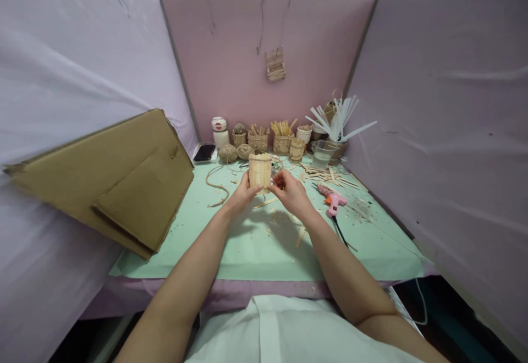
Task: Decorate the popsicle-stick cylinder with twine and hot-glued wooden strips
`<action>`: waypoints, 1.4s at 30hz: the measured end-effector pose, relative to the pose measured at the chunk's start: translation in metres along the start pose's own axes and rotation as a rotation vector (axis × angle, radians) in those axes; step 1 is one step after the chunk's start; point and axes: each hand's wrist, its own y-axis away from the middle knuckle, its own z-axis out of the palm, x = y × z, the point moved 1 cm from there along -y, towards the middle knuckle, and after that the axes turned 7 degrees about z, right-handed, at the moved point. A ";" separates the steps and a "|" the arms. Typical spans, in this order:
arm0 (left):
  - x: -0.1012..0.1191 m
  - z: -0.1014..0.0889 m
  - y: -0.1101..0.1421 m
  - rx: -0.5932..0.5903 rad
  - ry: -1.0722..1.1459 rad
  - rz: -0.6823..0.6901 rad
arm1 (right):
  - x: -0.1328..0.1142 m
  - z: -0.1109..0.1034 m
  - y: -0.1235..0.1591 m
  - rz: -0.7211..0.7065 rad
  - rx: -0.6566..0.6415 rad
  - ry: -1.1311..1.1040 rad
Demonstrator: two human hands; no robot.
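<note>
A small cup made of pale wooden sticks, with twine around its upper part, is held upright above the table. My left hand is closed on its left side, the thumb lying along the lower front. At the cup's lower right is my right hand, its thumb and fingers pinched together close to the wall. Whatever lies in that pinch is too small to make out. Pale marks that look like glue show on the cup's front. Beyond my right hand a pink glue gun lies on the table.
Balls of twine, stick-filled containers and a white bottle line the back. White glue sticks fan out at back right. Loose wooden sticks litter the green table. Folded cardboard leans at left.
</note>
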 end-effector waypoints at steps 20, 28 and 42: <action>-0.006 -0.002 -0.001 0.082 -0.091 -0.052 | 0.008 -0.001 0.000 -0.009 -0.045 -0.084; 0.007 0.007 0.003 0.040 0.022 -0.100 | 0.013 -0.006 -0.003 -0.026 -0.107 -0.188; 0.007 0.009 0.006 -0.077 0.145 -0.171 | 0.009 -0.009 -0.002 0.164 -0.229 -0.299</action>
